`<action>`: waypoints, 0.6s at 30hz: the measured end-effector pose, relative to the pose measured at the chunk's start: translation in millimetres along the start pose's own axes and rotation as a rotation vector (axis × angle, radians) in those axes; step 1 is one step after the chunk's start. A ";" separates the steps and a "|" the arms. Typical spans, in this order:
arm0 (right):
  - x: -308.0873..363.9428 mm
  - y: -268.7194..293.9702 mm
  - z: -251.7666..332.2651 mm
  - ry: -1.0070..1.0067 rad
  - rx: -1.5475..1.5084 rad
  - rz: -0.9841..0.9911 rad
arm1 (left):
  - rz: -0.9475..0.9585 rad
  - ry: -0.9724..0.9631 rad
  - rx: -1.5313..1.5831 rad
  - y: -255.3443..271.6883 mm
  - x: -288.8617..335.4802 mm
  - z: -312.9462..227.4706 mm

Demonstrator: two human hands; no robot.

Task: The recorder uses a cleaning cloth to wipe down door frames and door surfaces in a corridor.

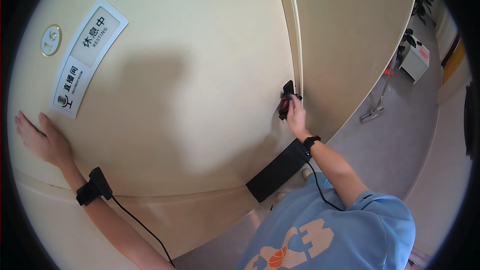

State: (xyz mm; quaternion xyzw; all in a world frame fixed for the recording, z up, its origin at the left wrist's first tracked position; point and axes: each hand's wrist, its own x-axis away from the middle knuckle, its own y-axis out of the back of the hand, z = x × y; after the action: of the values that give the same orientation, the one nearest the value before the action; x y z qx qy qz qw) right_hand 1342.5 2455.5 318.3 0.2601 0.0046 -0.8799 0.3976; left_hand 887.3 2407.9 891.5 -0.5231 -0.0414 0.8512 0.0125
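A cream door (210,70) fills most of the view. On its right edge is a dark door handle (285,111) with a black plate and a reddish patch. My right hand (296,120) reaches to this handle with its fingers curled against it; the exact grip is partly hidden. Far to the left, my left hand (45,145) holds nothing. Its fingers are stretched out beside the cream surface, below a white sign (89,57); whether the palm touches it I cannot tell. A black band with a cable circles each wrist.
A round number plate (51,40) is fixed left of the sign. Low by the door edge is a black rectangular panel (277,172). Along the grey floor (400,140) to the right are a floor-cleaning head (372,115) on a pole, a white cabinet (415,62) and dark-leaved plants (425,0).
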 end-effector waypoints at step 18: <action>-0.3 30.4 -44.2 -0.819 -0.842 -0.314 | 0.074 0.181 -0.045 -6.6 18.2 16.7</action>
State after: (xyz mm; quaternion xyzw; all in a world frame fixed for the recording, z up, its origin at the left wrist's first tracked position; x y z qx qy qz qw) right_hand 1384.0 2444.4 286.2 -0.2831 0.2370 -0.8791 0.3014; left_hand 864.0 2414.7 883.4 -0.5991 -0.0398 0.7992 -0.0272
